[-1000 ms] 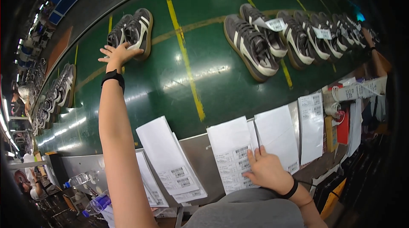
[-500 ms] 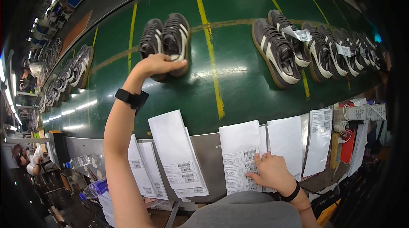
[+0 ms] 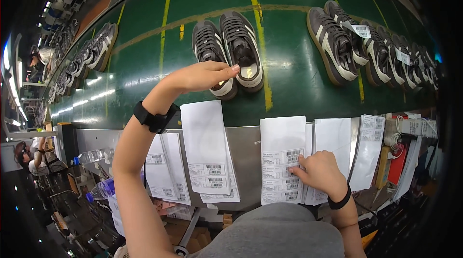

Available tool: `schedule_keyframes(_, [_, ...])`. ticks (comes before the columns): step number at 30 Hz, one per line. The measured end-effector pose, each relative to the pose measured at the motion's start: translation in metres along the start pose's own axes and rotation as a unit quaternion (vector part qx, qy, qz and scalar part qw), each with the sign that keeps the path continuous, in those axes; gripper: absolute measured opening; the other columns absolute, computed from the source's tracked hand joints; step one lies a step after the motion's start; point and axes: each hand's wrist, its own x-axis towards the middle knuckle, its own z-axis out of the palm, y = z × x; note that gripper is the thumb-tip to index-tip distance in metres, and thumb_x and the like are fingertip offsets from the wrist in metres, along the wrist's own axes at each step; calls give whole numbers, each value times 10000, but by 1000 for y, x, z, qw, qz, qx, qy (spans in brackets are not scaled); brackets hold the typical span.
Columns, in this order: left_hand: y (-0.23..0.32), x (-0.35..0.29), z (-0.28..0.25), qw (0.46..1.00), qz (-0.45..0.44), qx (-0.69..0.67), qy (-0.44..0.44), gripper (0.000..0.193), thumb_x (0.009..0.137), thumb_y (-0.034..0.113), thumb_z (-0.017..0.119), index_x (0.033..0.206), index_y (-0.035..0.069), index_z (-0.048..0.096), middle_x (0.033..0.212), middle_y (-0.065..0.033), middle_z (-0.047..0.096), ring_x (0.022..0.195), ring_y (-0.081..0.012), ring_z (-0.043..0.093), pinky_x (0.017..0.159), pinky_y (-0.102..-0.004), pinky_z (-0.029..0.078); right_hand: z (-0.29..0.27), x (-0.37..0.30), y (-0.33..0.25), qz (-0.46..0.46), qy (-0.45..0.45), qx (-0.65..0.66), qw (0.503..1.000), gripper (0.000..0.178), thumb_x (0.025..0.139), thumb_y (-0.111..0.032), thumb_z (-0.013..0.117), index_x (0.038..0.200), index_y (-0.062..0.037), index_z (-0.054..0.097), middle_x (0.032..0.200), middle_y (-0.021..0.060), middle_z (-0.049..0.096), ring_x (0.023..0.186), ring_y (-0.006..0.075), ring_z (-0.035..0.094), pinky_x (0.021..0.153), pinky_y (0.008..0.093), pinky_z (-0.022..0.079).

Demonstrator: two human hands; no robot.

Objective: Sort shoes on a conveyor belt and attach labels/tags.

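Observation:
A pair of dark grey lace-up sneakers with pale stripes and gum soles stands on the green belt in front of me, its left shoe [image 3: 211,46] and right shoe [image 3: 242,41] side by side. My left hand [image 3: 205,76] reaches over the left shoe's heel, fingers stretched out and thumb tip near the right shoe's opening; whether it touches is unclear. Lower right, my right hand [image 3: 322,173] rests on a white sheet of barcode labels [image 3: 282,135], thumb and index finger apart at the labels' right edge. Nothing shows in its grasp.
More sneakers line the belt at right [image 3: 333,46], some with white tags [image 3: 360,31], and at left [image 3: 99,48]. Other label sheets [image 3: 205,130] hang over the metal edge [image 3: 243,149]. Plastic bottles [image 3: 101,189] and a red folder [image 3: 397,164] flank me.
The sneaker pair has moved right along the belt, up to a yellow line, with my left hand following. My right hand stays at the label sheet. The whole view has shifted slightly.

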Motion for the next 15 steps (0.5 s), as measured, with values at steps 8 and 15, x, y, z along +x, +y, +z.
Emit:
schedule_keyframes(8, [3, -9, -4, 996, -22, -88, 6, 780, 950, 716, 348, 1314, 75, 603, 1370, -243, 528, 1223, -355, 525, 1024, -434, 420, -43, 0, 9, -19, -67, 34, 997, 464, 831, -408, 702, 1083, -19, 680, 626, 151, 651, 640, 338, 672, 607, 419, 524])
schedule_keyframes(15, [-2, -3, -1, 991, -10, -126, 45, 754, 942, 697, 385, 1301, 72, 607, 1316, -244, 574, 1185, -349, 568, 986, -424, 449, -95, 7, 14, 1, -29, 63, 998, 580, 814, -367, 741, 1242, 0, 609, 767, 181, 688, 707, 361, 677, 641, 421, 523])
